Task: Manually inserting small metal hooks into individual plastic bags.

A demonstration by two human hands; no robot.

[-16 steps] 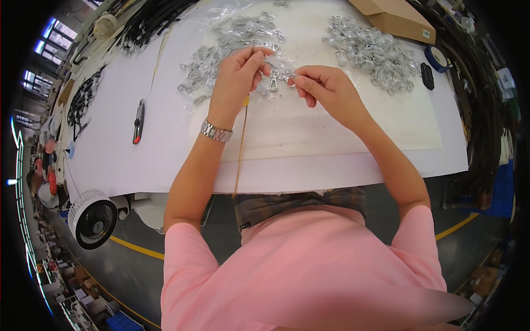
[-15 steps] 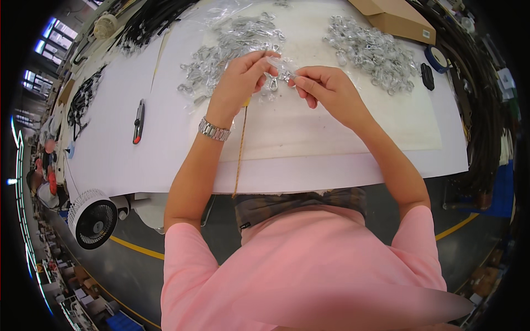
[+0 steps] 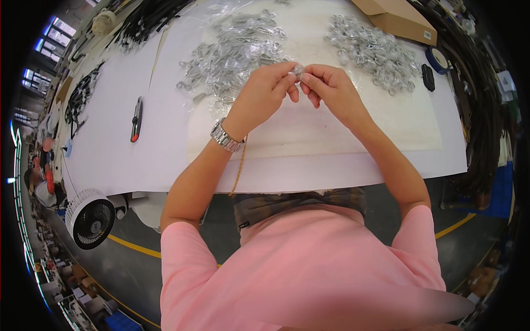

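Observation:
My left hand (image 3: 266,92) and my right hand (image 3: 333,91) meet over the white table, fingertips nearly touching. Between them they pinch a small clear plastic bag (image 3: 298,70), bunched up; a shiny metal piece seems to be inside, mostly hidden by the fingers. Just beyond my left hand spreads a pile of metal hooks in clear bags (image 3: 234,47). A second pile of bagged metal pieces (image 3: 375,55) lies past my right hand. From beneath my left wrist a thin yellow-brown cord (image 3: 240,168) runs to the table's near edge.
On the left lie a box cutter (image 3: 136,119) and black cords (image 3: 83,96), with long black strips (image 3: 146,22) farther back. A cardboard box (image 3: 400,22), blue tape roll (image 3: 437,59) and small black object (image 3: 427,77) sit at the right. A fan (image 3: 91,220) stands beside the near left edge.
My left hand has moved right and slightly nearer, up against my right hand. The clear bag, stretched between the hands before, is now bunched at the fingertips.

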